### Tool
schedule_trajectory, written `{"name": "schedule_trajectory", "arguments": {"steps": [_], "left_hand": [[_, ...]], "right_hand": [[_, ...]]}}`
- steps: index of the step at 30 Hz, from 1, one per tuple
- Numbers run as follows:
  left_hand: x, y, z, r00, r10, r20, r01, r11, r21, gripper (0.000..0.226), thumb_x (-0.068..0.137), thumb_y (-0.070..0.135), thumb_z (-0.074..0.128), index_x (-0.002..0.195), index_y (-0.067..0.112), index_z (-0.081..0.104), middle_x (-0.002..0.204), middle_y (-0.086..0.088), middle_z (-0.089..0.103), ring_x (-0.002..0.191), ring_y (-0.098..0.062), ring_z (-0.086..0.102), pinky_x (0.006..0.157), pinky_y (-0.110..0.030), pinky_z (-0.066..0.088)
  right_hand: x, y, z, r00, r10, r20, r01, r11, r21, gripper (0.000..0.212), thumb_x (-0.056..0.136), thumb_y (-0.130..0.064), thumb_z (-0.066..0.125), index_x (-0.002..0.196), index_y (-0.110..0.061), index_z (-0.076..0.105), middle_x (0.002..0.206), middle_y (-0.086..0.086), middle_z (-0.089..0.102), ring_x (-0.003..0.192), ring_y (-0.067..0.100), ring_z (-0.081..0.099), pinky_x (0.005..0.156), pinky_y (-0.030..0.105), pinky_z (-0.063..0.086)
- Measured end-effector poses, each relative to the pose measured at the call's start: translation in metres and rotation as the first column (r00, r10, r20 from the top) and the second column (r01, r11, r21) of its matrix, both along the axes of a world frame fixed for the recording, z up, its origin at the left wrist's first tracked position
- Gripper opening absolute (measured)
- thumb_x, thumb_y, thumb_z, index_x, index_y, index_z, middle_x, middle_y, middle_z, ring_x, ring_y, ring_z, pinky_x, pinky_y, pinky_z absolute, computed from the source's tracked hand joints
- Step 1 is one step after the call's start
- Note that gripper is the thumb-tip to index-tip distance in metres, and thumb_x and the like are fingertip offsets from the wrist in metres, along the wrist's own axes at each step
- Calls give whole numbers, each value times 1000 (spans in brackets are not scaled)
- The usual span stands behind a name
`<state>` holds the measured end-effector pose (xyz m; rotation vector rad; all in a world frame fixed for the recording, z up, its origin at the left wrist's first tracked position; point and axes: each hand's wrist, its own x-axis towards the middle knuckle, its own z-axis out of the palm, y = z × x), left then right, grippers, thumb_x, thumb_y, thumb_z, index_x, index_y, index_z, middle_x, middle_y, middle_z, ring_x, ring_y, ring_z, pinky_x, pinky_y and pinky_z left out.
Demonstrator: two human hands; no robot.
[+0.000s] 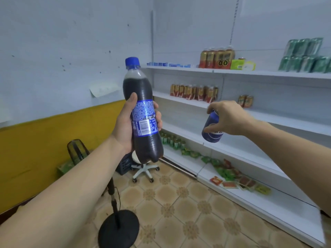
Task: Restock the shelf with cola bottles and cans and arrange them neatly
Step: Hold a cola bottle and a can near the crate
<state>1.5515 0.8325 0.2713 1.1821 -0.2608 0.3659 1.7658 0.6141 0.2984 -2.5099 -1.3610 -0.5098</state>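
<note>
My left hand (pixel 125 122) grips a cola bottle (pixel 143 111) around its blue label; the bottle is dark, has a blue cap and stands nearly upright in the air. My right hand (pixel 227 119) holds a blue cola can (pixel 212 127) from above, tilted, in front of the white shelf unit (pixel 232 108). Both drinks hang in front of the shelves, touching none of them. The can's top is hidden by my fingers.
The shelves carry gold-red drink packs (pixel 195 93), green packs (pixel 304 56) at top right, green cans (pixel 170 139) and snack packets (pixel 232 176) low down. On the tiled floor stand a fan's black base (pixel 118 228), a white swivel stool (pixel 143 167) and a dark crate (pixel 124 163).
</note>
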Motion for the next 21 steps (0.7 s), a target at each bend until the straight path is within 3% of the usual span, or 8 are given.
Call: {"name": "schedule_trajectory", "arguments": {"steps": [3,11,15,21], "left_hand": [[38,23,-6,1000,-7,-6,7,1000,-3,59,73,61,75,97,9,61,79,-11,62,67,-23,61,70,-33,55],[187,89,-15,996,13,-83,-7,997,77,60,67,59,82,95,10,64,80,-13,62,68,-24,62,69,-33,55],[291,128,-4,996,-62,-60,64,997,31,63,66,57,84,99,8,62,81,-13,62,66,-23,63,65,-31,56],[418,190,-2,989,-145,-5,145,989,-18,65,71,58,80,105,7,59,83,-11,63,65,-24,64,65,-32,54]], "right_hand": [[36,29,-10,1000,16,-21,-16,1000,-23,59,68,-53,88,110,-20,61,94,-3,58,78,18,55,57,20,37],[170,105,-25,999,52,-11,-52,996,-79,58,69,-53,87,110,-22,61,96,-3,61,82,18,55,58,20,35],[264,140,-19,999,39,-10,-40,997,-60,54,71,-51,86,108,-25,58,97,-5,57,83,18,54,59,18,35],[410,201,-15,998,45,52,-34,978,-206,57,72,-52,84,114,-25,57,105,-4,58,90,18,55,72,25,44]]}}
